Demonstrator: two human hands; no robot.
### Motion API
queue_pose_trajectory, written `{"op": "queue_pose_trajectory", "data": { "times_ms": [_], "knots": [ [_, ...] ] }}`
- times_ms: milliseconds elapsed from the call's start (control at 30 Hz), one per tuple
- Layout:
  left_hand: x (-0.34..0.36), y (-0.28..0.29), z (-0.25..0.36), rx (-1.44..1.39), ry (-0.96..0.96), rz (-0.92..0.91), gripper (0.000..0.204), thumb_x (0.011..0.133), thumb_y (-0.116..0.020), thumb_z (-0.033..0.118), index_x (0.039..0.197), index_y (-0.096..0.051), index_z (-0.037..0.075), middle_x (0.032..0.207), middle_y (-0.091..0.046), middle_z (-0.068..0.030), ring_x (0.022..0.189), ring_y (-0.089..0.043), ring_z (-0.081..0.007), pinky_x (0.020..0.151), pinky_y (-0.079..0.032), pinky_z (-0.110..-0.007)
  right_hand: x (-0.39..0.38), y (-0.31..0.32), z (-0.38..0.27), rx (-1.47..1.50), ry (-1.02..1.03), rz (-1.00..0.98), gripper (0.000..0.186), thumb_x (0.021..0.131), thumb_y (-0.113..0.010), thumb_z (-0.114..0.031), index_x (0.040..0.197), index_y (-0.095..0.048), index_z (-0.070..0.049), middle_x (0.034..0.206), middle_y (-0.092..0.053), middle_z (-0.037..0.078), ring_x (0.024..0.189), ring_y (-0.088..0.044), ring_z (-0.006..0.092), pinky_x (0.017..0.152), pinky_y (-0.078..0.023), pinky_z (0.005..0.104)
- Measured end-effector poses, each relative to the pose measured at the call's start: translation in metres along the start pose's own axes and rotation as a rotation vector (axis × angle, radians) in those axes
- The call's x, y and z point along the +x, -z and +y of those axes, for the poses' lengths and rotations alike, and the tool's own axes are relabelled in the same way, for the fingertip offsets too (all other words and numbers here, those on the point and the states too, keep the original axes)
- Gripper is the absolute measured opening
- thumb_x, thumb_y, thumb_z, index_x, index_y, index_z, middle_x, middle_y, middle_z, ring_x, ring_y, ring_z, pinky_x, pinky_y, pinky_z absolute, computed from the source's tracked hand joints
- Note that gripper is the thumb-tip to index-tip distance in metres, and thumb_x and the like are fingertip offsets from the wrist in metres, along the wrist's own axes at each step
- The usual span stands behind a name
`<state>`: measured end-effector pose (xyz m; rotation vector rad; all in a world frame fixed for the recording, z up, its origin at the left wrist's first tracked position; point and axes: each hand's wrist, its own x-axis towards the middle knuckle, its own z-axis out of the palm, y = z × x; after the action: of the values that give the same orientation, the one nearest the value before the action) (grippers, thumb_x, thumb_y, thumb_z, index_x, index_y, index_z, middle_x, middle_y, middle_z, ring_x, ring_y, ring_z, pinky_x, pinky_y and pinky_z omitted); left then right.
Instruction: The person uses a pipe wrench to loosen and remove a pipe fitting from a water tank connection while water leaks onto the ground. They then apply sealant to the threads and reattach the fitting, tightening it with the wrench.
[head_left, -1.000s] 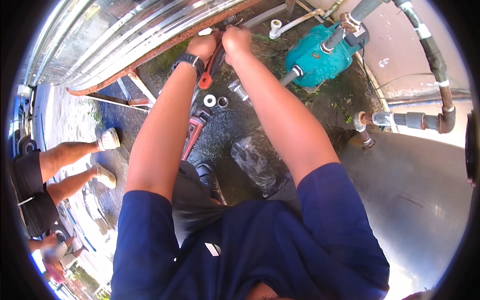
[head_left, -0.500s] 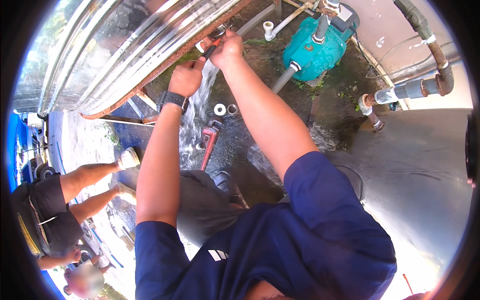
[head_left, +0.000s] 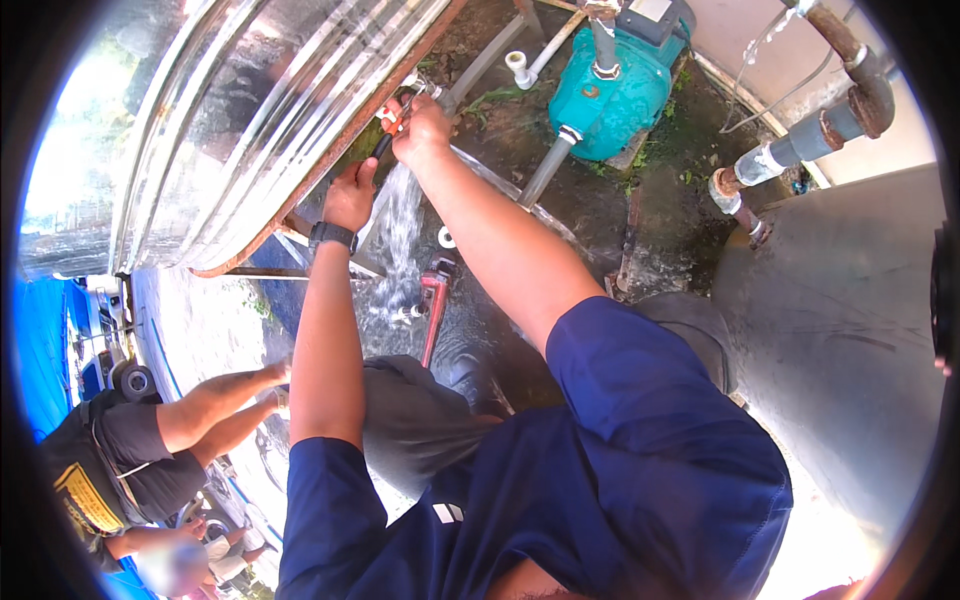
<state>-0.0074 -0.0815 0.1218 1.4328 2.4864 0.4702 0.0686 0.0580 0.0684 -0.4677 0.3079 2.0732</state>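
Under the rusty lower edge of a ribbed metal tank (head_left: 290, 130), both my hands are raised to a metal fitting (head_left: 425, 88). My left hand (head_left: 350, 196) is closed round the black handle of a hand tool (head_left: 383, 144) that has orange on its grip. Further up, my right hand (head_left: 422, 128) closes over the tool's orange part beside the fitting; its fingertips and the tool's head are partly hidden. Water (head_left: 400, 215) pours down just below my hands. A red pipe wrench (head_left: 434, 305) lies on the wet ground beneath, beside a white ring (head_left: 446, 237).
A teal pump (head_left: 612, 95) with grey pipes stands at the far right. White pipe with an elbow (head_left: 518, 68) runs beside it. On the right are a large grey tank (head_left: 840, 290) and rusty piping (head_left: 825, 135). Another person (head_left: 130, 460) is at the left.
The view has shifted, and my hands with the tool appear lower and further left. My right hand now covers more of the tool's orange part. The other person's legs appear further right.
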Motion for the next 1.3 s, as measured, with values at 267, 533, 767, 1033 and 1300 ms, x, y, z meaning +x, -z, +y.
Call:
{"op": "queue_pose_trajectory", "data": {
  "times_ms": [267, 533, 767, 1033, 1300],
  "knots": [
    [0.012, -0.01, -0.009, 0.194, -0.089, 0.129, 0.051, 0.102, -0.043, 0.051, 0.114, -0.064, 0.006, 0.102, -0.069, -0.0271, 0.097, -0.064, -0.0489, 0.085, -0.05, -0.058, 0.003, -0.011, 0.011, -0.069, 0.079, 0.126, 0.015, 0.102, -0.04, -0.012, 0.114, -0.048, -0.007, 0.101, -0.057, 0.01, 0.078, -0.065, 0.0256, 0.055, -0.049, 0.0409],
    [0.019, -0.009, -0.016, 0.347, -0.086, 0.013, 0.056, 0.1, -0.045, 0.055, 0.106, -0.068, 0.004, 0.099, -0.068, -0.0303, 0.099, -0.064, -0.05, 0.087, -0.051, -0.057, -0.002, -0.01, -0.001, -0.205, 0.006, 0.123, 0.018, 0.102, -0.042, -0.019, 0.11, -0.05, -0.005, 0.093, -0.06, 0.014, 0.066, -0.059, 0.0221, 0.051, -0.046, 0.0342],
    [0.03, -0.02, -0.032, 0.533, -0.265, 0.084, 0.062, 0.104, -0.034, 0.055, 0.099, -0.069, 0.004, 0.1, -0.07, -0.0268, 0.096, -0.068, -0.0454, 0.084, -0.054, -0.054, -0.037, -0.036, -0.073, -1.507, -0.242, -0.053, 0.043, 0.098, -0.049, -0.026, 0.131, -0.048, 0.002, 0.117, -0.065, 0.025, 0.098, -0.07, 0.0432, 0.082, -0.058, 0.0572],
    [0.038, -0.024, -0.039, 0.472, -0.313, 0.074, 0.076, 0.102, -0.024, 0.064, 0.1, -0.071, 0.004, 0.101, -0.07, -0.0253, 0.096, -0.069, -0.0426, 0.084, -0.054, -0.052, -0.149, -0.027, -0.195, -2.775, -1.513, -0.576, 0.02, 0.087, -0.07, -0.018, 0.101, -0.076, -0.006, 0.093, -0.075, 0.016, 0.081, -0.073, 0.0251, 0.065, -0.06, 0.039],
    [0.019, -0.015, -0.005, 0.346, 0.018, -0.015, 0.088, 0.097, -0.035, 0.07, 0.103, -0.069, -0.011, 0.104, -0.069, -0.0314, 0.108, -0.067, -0.0412, 0.096, -0.051, -0.047, -0.143, 0.214, -0.28, -3.51, -0.756, -1.125, 0.026, 0.076, -0.075, -0.015, 0.102, -0.077, -0.013, 0.111, -0.072, 0.01, 0.104, -0.069, 0.0296, 0.08, -0.057, 0.0458]
  ]
}}
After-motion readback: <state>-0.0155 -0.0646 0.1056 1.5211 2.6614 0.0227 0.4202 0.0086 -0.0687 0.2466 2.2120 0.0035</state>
